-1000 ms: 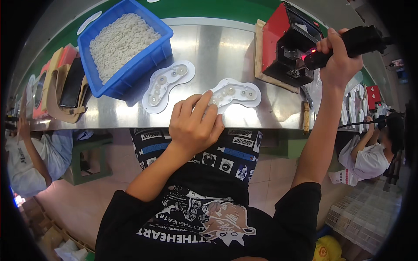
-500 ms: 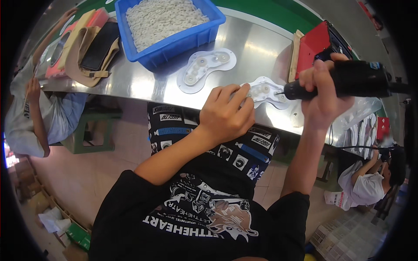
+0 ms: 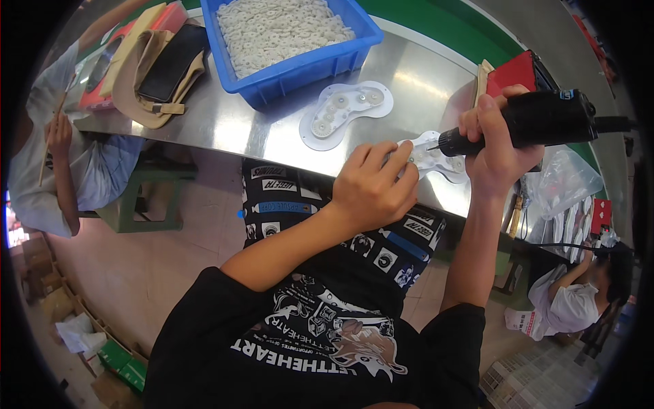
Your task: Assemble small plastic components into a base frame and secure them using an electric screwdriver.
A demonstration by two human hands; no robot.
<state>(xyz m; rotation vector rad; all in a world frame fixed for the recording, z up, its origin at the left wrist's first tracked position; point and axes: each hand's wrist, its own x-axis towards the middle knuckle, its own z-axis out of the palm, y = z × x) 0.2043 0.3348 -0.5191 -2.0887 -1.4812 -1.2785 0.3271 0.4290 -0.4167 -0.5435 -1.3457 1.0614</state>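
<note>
My right hand (image 3: pixel 496 140) is wrapped round a black electric screwdriver (image 3: pixel 552 117), held nearly level with its bit pointing left. The bit's tip is over a white plastic housing (image 3: pixel 439 162) with small gears in it, near the table's front edge; whether it touches a screw I cannot tell. With bent fingers my left hand (image 3: pixel 378 184) grips this housing's left end and hides that part. Farther back and to the left lies a second white curved housing (image 3: pixel 380 97), also with round gears, touched by neither hand.
A blue bin (image 3: pixel 306 66) full of small whitish parts stands at the back. To its left, a black phone (image 3: pixel 172 67) lies on a tan cap (image 3: pixel 129 95). A red box (image 3: pixel 509 73) and a clear plastic bag (image 3: pixel 565 174) are on the right. Other people sit left and right.
The screwdriver's tip has shifted left along the gripped housing, from its right part toward its middle. My left hand keeps its hold. The whole view has shifted a little.
</note>
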